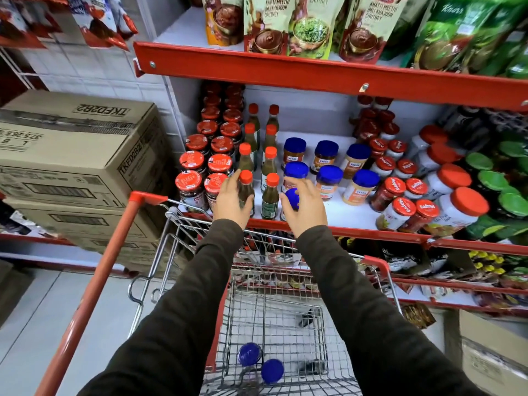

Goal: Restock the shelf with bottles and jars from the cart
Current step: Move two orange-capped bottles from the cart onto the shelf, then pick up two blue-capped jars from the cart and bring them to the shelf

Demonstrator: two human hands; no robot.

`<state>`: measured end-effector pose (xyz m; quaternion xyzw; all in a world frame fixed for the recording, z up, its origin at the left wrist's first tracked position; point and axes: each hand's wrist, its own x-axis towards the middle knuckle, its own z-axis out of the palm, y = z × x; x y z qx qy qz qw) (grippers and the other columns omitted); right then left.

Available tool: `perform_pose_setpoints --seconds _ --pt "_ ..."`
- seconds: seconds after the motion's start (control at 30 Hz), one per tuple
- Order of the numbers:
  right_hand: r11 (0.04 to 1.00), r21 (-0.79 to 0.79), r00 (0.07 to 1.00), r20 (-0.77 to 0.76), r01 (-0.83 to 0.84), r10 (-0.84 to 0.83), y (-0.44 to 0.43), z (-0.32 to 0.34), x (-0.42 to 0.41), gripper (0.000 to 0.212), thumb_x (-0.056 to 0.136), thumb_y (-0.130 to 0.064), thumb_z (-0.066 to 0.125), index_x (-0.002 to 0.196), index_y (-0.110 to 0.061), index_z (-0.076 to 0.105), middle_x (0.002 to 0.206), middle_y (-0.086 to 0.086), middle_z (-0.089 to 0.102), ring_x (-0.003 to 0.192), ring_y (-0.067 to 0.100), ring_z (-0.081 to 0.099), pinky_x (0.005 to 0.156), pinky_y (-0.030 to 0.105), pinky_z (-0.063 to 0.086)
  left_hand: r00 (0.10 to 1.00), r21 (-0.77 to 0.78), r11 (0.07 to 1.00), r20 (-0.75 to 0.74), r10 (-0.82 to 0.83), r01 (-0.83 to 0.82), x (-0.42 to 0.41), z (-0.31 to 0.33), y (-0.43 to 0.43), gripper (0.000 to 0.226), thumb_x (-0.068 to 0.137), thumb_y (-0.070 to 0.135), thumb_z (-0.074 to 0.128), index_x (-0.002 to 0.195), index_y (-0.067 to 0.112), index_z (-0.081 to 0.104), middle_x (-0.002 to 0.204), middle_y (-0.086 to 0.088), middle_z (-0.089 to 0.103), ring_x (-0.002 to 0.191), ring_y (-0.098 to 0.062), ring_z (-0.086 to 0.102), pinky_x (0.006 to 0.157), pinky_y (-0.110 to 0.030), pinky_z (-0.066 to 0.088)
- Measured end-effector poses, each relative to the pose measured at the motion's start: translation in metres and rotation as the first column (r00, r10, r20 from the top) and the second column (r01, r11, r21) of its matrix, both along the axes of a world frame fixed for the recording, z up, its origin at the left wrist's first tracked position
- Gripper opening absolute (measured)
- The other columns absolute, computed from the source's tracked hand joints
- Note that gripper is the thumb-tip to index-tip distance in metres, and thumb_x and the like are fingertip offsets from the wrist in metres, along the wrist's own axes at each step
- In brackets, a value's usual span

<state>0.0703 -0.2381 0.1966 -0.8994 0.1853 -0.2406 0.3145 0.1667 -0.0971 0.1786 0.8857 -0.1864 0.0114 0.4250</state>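
Note:
My left hand [232, 200] is wrapped around a dark green sauce bottle with an orange cap [246, 178] at the front edge of the white middle shelf [340, 215]. My right hand [307, 205] grips a blue-lidded jar [293, 198] at the shelf front, beside a second green bottle [270, 198]. Behind stand rows of orange-capped bottles and more blue-lidded jars [328, 178]. Below my arms, the wire cart [274, 307] holds two blue-lidded jars [249, 354] [272, 371] near its front.
Red-lidded jars [190, 182] fill the shelf's left end; red- and orange-lidded jars [403, 208] and green-lidded ones crowd the right. Pouches stand on the upper shelf [285, 67]. Stacked cardboard boxes [74, 155] sit left of the cart's red handle [94, 287]. Another box [491, 352] sits low right.

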Motion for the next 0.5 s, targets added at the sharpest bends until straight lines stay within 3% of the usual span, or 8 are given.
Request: perform_pose_setpoints --seconds 0.13,0.3,0.5 --pt "0.983 -0.183 1.0 -0.005 0.017 -0.018 0.003 -0.021 -0.03 0.043 0.09 -0.033 0.054 0.131 -0.022 0.049 0.139 0.003 0.048 0.132 0.023 0.04 0.112 0.04 0.035 0.998 -0.055 0.998 0.053 0.024 -0.021 -0.041 -0.019 0.013 0.051 0.089 0.022 0.056 0.137 0.018 0.042 0.136 -0.01 0.048 0.125 -0.025 0.049 0.108 -0.042 0.042" --pt "0.975 -0.221 0.992 -0.12 0.012 -0.04 0.014 -0.057 -0.071 0.049 0.09 -0.036 0.053 0.137 -0.022 0.043 0.154 0.007 0.03 0.148 0.028 0.015 0.122 0.048 0.015 0.997 0.076 0.995 0.038 -0.064 0.061 -0.091 -0.065 0.027 0.045 0.089 0.025 0.053 0.134 0.025 0.046 0.135 -0.002 0.048 0.118 -0.024 0.052 0.097 -0.042 0.051" --pt "0.973 -0.217 0.946 -0.323 -0.073 -0.001 0.028 -0.119 -0.121 0.048 0.091 -0.038 0.05 0.137 -0.024 0.042 0.155 0.007 0.028 0.149 0.027 0.014 0.121 0.05 0.018 0.966 0.252 0.936 -0.144 -0.217 0.248 -0.136 -0.123 0.047 0.043 0.087 0.022 0.055 0.13 0.021 0.052 0.139 -0.003 0.048 0.122 -0.023 0.053 0.103 -0.039 0.047"
